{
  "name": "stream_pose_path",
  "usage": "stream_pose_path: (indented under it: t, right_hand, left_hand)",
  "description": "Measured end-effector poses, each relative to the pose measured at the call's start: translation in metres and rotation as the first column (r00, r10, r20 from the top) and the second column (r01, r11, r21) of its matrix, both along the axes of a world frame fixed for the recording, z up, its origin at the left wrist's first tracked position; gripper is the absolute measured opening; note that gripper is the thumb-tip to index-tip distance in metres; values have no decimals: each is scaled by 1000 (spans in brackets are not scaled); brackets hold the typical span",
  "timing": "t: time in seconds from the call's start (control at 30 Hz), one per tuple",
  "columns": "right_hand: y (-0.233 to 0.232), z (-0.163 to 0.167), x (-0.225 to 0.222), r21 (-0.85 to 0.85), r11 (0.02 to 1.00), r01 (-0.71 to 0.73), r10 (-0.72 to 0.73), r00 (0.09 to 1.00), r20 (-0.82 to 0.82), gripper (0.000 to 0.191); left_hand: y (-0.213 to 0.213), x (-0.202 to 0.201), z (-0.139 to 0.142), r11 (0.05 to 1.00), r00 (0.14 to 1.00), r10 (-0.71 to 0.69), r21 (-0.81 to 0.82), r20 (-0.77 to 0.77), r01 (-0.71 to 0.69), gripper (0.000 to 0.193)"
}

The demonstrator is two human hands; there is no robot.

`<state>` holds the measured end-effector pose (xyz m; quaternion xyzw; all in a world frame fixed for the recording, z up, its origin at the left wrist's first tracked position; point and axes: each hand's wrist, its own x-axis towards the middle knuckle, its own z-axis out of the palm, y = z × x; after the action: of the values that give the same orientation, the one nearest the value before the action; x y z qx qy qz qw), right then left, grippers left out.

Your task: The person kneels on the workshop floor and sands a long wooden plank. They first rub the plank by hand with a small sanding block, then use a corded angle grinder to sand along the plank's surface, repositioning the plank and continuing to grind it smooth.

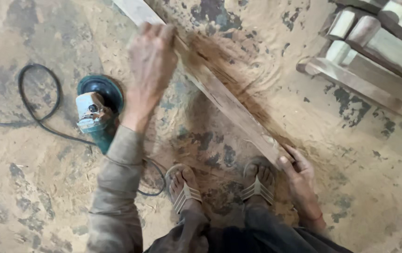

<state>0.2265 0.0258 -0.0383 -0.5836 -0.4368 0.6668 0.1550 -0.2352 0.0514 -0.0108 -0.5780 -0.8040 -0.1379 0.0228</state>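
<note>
A long wooden plank (229,100) runs diagonally from the top centre down to my right foot, one end resting on the dusty floor. My left hand (150,65) grips the plank's upper part, fingers curled over its edge. My right hand (298,174) holds the plank's lower end beside my right sandal. A teal angle grinder (96,112) lies on the floor just left of my left forearm, untouched.
The grinder's black cable (37,93) loops across the floor at left. Several stacked wooden pieces (374,47) lie at the top right. Sawdust covers the concrete floor. My sandalled feet (219,185) stand at the bottom centre.
</note>
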Motion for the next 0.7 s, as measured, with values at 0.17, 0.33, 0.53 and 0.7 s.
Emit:
stream_pose_path:
  t: [0.17, 0.33, 0.53, 0.7]
  right_hand:
    - [0, 8, 0, 75, 997, -23, 24, 1000, -4, 43]
    - [3, 13, 0, 91, 996, 8, -5, 1000, -28, 42]
    - [4, 10, -1, 64, 998, 26, -24, 999, -30, 41]
    - [3, 7, 1, 29, 996, 83, -81, 993, -90, 42]
  left_hand:
    - [-36, 47, -22, 995, 995, -102, 8, 10, 102, 40]
    - [-73, 92, -26, 947, 950, -311, 92, 34, 307, 34]
    - [-96, 86, -41, 848, 841, -524, 171, 134, 501, 35]
    - [-94, 94, -63, 880, 893, -446, 212, 59, 425, 28]
